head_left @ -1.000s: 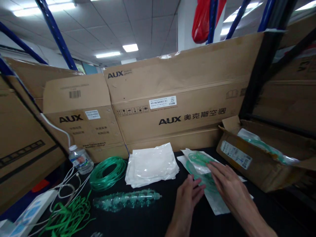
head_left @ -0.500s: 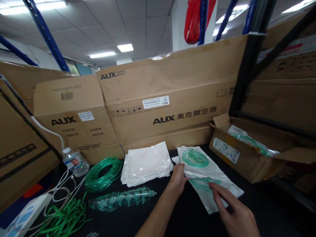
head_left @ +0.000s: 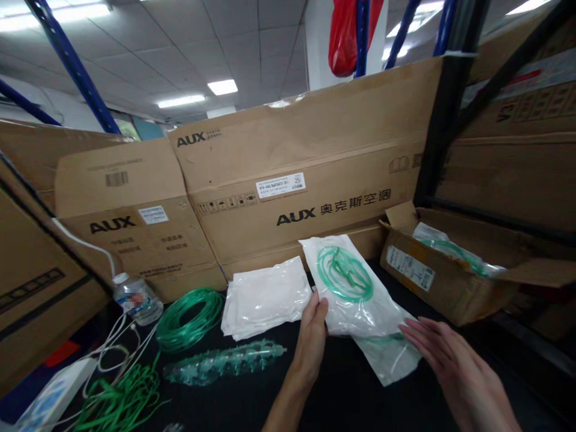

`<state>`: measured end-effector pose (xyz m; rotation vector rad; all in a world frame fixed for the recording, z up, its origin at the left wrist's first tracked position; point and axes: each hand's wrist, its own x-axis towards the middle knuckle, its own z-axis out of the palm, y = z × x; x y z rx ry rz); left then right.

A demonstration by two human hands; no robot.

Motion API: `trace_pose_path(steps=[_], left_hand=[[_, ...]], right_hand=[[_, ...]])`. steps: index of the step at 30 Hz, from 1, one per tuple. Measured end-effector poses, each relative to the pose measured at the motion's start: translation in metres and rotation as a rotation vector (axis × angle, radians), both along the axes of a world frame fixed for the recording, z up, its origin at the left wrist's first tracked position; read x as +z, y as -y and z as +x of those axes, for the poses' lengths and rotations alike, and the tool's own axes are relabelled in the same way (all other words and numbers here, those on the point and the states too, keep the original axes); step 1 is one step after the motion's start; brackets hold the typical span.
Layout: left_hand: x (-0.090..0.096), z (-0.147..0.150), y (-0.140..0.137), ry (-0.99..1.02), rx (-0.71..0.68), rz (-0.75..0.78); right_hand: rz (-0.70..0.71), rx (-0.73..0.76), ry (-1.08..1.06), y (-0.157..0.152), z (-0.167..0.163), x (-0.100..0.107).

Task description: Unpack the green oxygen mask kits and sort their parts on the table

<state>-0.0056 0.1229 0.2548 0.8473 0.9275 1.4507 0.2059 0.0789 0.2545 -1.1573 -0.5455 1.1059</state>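
A white-backed clear plastic bag [head_left: 382,309] with coiled green tubing [head_left: 344,275] inside is tilted up, right of centre. My left hand [head_left: 312,327] pinches its left edge between thumb and fingers. At its lower right edge, my right hand [head_left: 454,360] has its fingers stretched out, the fingertips touching or very near the plastic. Beneath lies a second clear bag [head_left: 387,363], mostly covered, with a bit of green tubing showing. A stack of flat white bags [head_left: 265,297] lies left of my left hand.
An open carton [head_left: 407,294] holding bagged tubing stands on the right. To the left are a green tubing coil [head_left: 189,318], a clear sleeve of green fittings [head_left: 225,363], green strips [head_left: 119,396], a bottle [head_left: 137,299] and a power strip [head_left: 56,393]. Large cartons [head_left: 297,150] wall the back.
The upper bag has been raised and shifted left, showing its coil more fully. My right hand has moved right, its fingers going from a pinch at the tubing to stretched out.
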Motion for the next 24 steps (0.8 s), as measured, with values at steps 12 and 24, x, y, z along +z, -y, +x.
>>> trace_pose_path(steps=[12, 24], left_hand=[[0.031, -0.027, 0.027, -0.089, -0.262, 0.116], [-0.023, -0.027, 0.124, -0.217, 0.278, -0.122]], right_hand=[[-0.211, 0.304, -0.307, -0.02, -0.017, 0.026], [-0.175, 0.02, -0.249, -0.001, -0.045, 0.008]])
